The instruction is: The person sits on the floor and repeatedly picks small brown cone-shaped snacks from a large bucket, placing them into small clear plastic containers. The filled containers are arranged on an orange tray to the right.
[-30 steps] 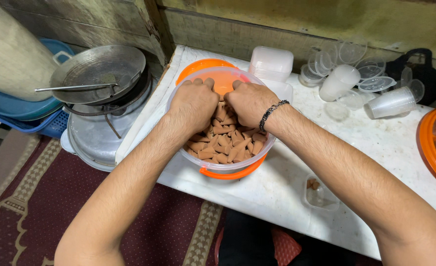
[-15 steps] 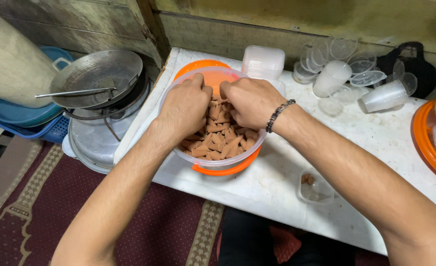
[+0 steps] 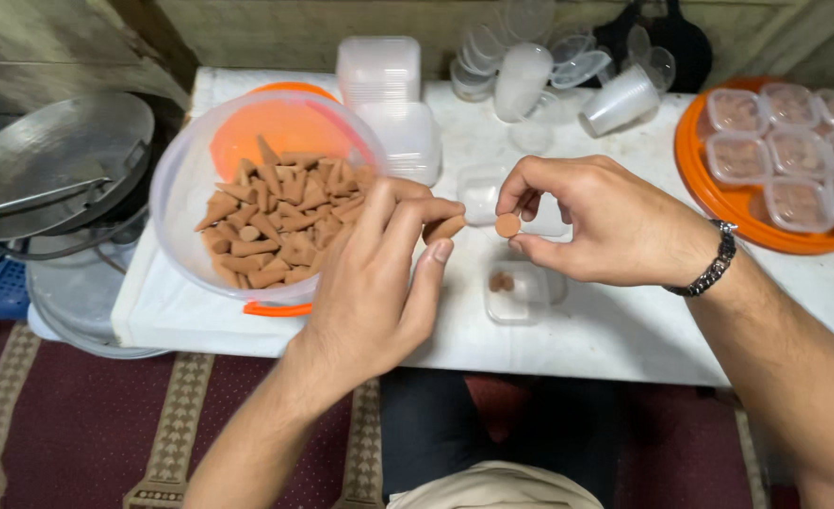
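1. Half a second ago: both hands buried in the bowl, fingers down among the brown cones. Now lifted out and brought together over the white table, just right of the bowl.
2. Left hand: fingers curled, thumb and fingertips pinching one cone, its tip pointing toward the right hand.
3. Right hand: thumb and forefinger pinching a second cone, round base turned to the camera, other fingers loosely curled. Dark bracelet at that wrist.
4. The two held cones near each other, almost touching, between the two hands.
5. Directly below the right hand's fingertips: a small clear tub, open, with a couple of brown pieces already on its bottom.
6. Rest of the cones heaped in the bowl, beside and beyond the left hand.
7. Meaning of the change, as a judgement: picking from the heap finished for this round; cones now out and held above the open tub, so the portioning of cones into small tubs appears under way.
8. Far beyond the right wrist: an orange tray carrying lidded tubs, apparently filled already.
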